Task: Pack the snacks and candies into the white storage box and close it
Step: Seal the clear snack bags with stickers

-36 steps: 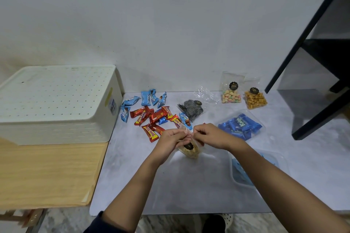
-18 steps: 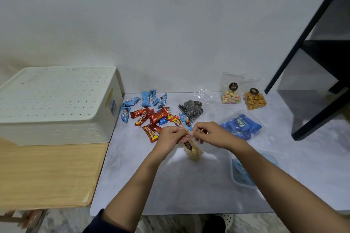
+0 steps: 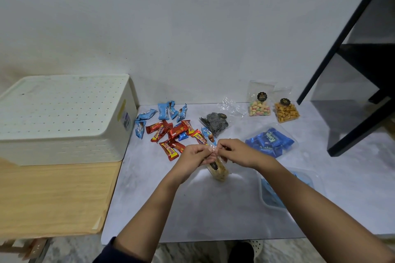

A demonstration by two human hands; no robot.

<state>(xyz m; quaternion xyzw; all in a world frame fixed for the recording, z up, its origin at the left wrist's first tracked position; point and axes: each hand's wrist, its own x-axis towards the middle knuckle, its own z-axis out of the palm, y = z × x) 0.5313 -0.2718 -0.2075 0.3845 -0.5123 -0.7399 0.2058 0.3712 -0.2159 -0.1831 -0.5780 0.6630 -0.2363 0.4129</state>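
L hand (image 3: 193, 156) & R hand (image 3: 237, 152) each pinched the top edge of a small clear snack bag (image 3: 219, 172), held low over the grey tabletop (image 3: 171, 209) w/ pale bits sagging at its bottom, prob. closing the neck before packing. White storage box (image 3: 64, 117) sat well L on the wooden table (image 3: 53, 198), lid on, contents hidden. Red bars (image 3: 171, 134), spiral-biscuit bag (image 3: 215, 124), pastel-candy bag (image 3: 259, 109), orange-snack bag (image 3: 286, 112) & blue-wrapper bag (image 3: 270, 142) lay out unpacked; clear tub (image 3: 275, 194) under R forearm held blue items, partly hidden.

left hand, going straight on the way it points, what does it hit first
Most likely the right hand: the left hand points right at it, both pinching the top of the snack bag, fingertips nearly meeting. Depth is unclear.
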